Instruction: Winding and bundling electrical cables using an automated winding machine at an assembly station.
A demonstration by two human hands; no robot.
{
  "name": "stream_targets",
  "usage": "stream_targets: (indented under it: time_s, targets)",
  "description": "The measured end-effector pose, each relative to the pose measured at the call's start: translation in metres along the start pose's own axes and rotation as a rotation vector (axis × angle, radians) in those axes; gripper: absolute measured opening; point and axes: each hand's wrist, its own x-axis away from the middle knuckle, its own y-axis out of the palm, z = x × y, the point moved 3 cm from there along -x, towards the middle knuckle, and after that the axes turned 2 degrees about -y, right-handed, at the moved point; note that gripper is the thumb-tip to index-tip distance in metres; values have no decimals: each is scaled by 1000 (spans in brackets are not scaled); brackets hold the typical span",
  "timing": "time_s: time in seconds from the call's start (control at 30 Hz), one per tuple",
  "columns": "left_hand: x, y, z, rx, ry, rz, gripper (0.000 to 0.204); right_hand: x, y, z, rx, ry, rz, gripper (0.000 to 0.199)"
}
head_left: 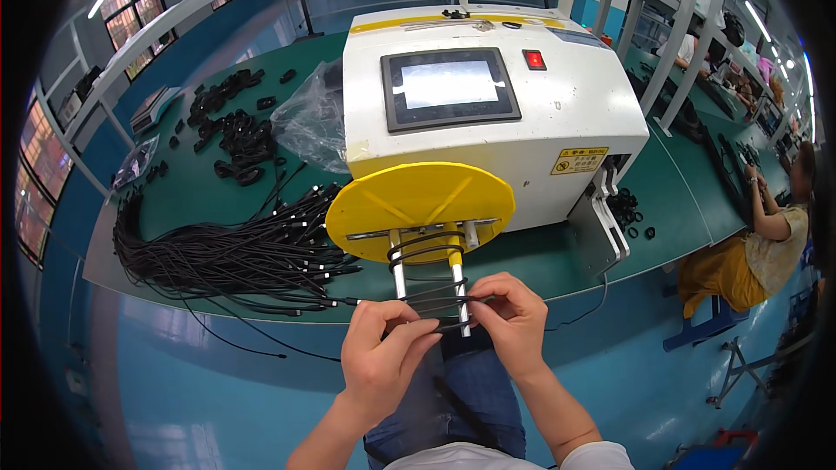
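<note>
A black cable [424, 252] loops around the two white rods [459, 274] that stick out from a round yellow plate [418, 196] on a white machine [557, 113]. My left hand [374, 352] pinches a part of this cable near the rod ends, and a connector end shows beside its fingers. On the other side my right hand [512, 322] pinches the cable next to the right rod. Left of the plate lies a large bundle of black cables [218, 252] with light-tipped connectors, some hanging over the table edge.
On the green table [296, 144] lie a pile of small black parts [239, 135], a crumpled clear plastic bag [313, 122] and several black rings [627, 209]. The machine carries a screen [448, 85] and red switch [534, 60]. A seated person [758, 244] works at the right.
</note>
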Motion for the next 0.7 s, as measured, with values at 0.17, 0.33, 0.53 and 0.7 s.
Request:
stream_targets:
  time_s: [0.17, 0.33, 0.53, 0.7]
  targets:
    - [0, -1, 2, -6, -20, -30, 22, -4, 0, 1, -60, 31, -43, 15]
    - [0, 0, 2, -4, -36, -44, 22, -15, -5, 18, -216, -31, -148, 13]
    - [0, 0, -4, 65, -90, -105, 17, -32, -14, 28, -343, -2, -384, 15]
    - [2, -1, -2, 65, -106, -107, 16, -28, -8, 25, -60, -148, -233, 16]
